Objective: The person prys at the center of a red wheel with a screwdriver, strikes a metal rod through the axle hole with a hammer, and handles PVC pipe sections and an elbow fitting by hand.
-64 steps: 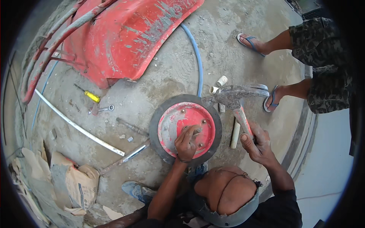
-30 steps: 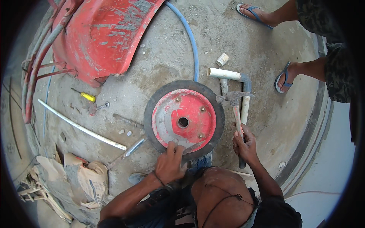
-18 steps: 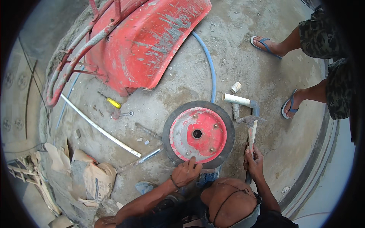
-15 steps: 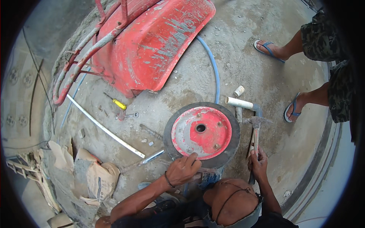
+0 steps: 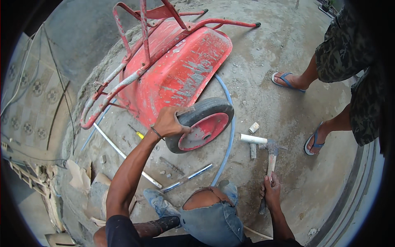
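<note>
hands well apart. left hand clamped on the left edge of the wheel, thumb toward the red rim; wheel is tilted, left of centre, can't tell if it touches the floor. right hand wrapped round the hammer, near right, head by the white pipe. step looks like shifting the wheel one-handed, hammer idle; next move probably calls for steadying the wheel before any blow. tipped wheelbarrow beyond, hose right of wheel.
</note>
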`<action>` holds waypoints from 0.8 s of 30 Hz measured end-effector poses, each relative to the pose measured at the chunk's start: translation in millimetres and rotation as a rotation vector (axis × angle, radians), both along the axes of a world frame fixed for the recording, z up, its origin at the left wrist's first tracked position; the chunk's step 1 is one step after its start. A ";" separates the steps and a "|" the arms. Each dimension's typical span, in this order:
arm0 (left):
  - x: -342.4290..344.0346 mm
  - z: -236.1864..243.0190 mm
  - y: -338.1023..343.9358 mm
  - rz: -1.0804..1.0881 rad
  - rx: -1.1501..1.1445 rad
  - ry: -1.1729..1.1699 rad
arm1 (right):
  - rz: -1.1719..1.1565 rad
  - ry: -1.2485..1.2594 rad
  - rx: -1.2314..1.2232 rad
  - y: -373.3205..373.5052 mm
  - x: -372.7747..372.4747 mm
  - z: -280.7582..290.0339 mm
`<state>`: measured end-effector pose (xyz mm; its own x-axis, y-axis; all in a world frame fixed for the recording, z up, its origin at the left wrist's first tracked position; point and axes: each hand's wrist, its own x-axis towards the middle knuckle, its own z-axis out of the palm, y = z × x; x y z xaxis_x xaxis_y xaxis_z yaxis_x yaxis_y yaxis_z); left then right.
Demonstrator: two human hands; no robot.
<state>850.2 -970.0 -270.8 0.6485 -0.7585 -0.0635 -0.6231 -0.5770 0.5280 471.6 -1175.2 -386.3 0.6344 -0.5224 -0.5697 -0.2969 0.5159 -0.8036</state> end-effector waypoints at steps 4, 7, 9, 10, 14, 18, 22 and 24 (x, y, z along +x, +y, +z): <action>64.3 -3.0 15.3 0.086 -0.006 0.035 | 0.084 0.144 -0.248 -3.6 -19.8 -14.7; 105.2 -2.7 20.1 0.126 0.012 0.060 | 0.039 0.158 -0.289 6.4 -43.9 -45.6; 114.1 -2.9 21.9 0.141 0.017 0.099 | 0.032 0.178 -0.239 14.9 -44.4 -36.9; 114.5 -0.2 22.4 0.192 0.042 0.068 | 0.024 0.195 -0.194 20.7 -42.8 -31.5; 122.0 -21.1 47.3 0.213 0.124 -0.265 | 0.074 0.201 -0.180 37.5 -24.4 -28.5; 120.6 -28.9 56.9 0.258 0.084 -0.321 | 0.176 0.144 -0.267 39.9 -2.8 -43.6; 83.0 -34.0 51.9 0.362 -0.021 -0.497 | 0.297 0.164 -0.407 43.9 35.0 -36.9; 49.0 -41.5 50.4 0.442 -0.305 -0.652 | 0.335 0.150 -0.432 48.0 58.0 -33.0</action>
<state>899.2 -919.7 -312.3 0.7254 -0.3494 0.5930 -0.6075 -0.7302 0.3128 529.7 -1127.3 -419.3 0.7345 -0.5120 -0.4454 -0.5150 0.0069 -0.8572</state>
